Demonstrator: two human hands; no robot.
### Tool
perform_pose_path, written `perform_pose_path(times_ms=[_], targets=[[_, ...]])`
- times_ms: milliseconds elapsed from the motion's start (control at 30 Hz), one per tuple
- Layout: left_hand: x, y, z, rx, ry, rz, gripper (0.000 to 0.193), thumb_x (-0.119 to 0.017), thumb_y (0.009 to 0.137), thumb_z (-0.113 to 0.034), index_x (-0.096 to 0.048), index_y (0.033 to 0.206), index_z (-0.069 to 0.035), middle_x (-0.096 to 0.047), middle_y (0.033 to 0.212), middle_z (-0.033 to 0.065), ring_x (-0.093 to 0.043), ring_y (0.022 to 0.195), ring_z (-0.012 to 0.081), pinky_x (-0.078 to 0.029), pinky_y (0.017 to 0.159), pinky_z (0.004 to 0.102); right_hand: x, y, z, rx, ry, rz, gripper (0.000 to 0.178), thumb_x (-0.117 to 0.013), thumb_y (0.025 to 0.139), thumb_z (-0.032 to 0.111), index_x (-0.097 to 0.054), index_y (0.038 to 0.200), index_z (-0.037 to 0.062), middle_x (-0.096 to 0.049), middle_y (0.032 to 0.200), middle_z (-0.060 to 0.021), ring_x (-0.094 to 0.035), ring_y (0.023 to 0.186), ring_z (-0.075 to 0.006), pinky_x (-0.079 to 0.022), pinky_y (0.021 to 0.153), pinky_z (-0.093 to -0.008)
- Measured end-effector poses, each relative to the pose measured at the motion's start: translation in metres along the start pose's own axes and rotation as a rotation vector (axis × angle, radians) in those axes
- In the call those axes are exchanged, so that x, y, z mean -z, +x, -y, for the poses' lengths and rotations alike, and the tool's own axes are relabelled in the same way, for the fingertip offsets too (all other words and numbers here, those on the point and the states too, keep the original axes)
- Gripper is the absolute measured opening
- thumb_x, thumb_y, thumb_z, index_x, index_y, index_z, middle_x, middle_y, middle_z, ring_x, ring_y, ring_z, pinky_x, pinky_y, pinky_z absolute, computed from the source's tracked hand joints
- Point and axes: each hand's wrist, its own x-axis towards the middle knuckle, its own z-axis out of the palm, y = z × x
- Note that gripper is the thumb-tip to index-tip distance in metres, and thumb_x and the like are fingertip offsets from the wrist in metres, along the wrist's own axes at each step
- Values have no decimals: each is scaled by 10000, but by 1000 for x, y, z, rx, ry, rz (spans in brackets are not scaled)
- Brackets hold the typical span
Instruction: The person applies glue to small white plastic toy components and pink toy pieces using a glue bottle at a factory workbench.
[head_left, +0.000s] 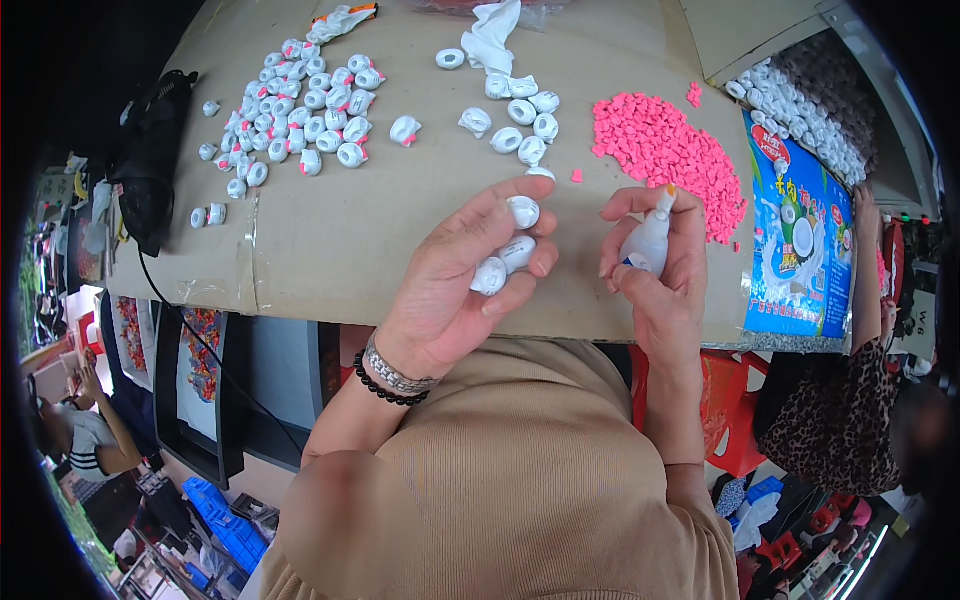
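Observation:
My left hand [435, 275], wearing a metal bracelet and a dark beaded one, is turned palm up. Its fingers curl around three small white egg-shaped pieces [516, 252] with dark markings. To its right, my right hand [672, 275] grips a small squeeze bottle [649, 240] of whitish plastic. The bottle's narrow nozzle with an orange tip points up and away from me. Loose white pieces [521, 112] lie just beyond my left hand. Past the bottle spreads a pile of tiny pink parts [668, 155], and a single pink part [577, 176] sits between pile and hand.
At the far left of the tan table [330, 240] stand many white pieces with pink parts attached [310, 105]. A black object [155, 160] with a cable lies at the left edge. A blue printed sheet [797, 240] and a box of white pieces [800, 115] occupy the right.

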Motion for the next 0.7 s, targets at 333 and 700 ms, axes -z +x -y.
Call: perform_pose_path(times_ms=[333,700], targets=[[-4,1,5,-51,154,-30,343,-519,947,-230,-482,1227,-36,-569,877,63,-498,620,131,-335,439,203,-5,-7,3,186,-213,-54,419,-604,805,13,-430,1185,41,-472,1172,-113,-597,853,-175,-482,609,-249],[21,2,13,-207,632,-290,302,-501,972,-305,-525,1091,-28,-531,868,23,-474,613,36,-351,452,169,-24,2,-10,295,149,2,364,-626,794,65,-483,1124,17,-505,1020,-61,-519,938,-145,-443,792,-299]])
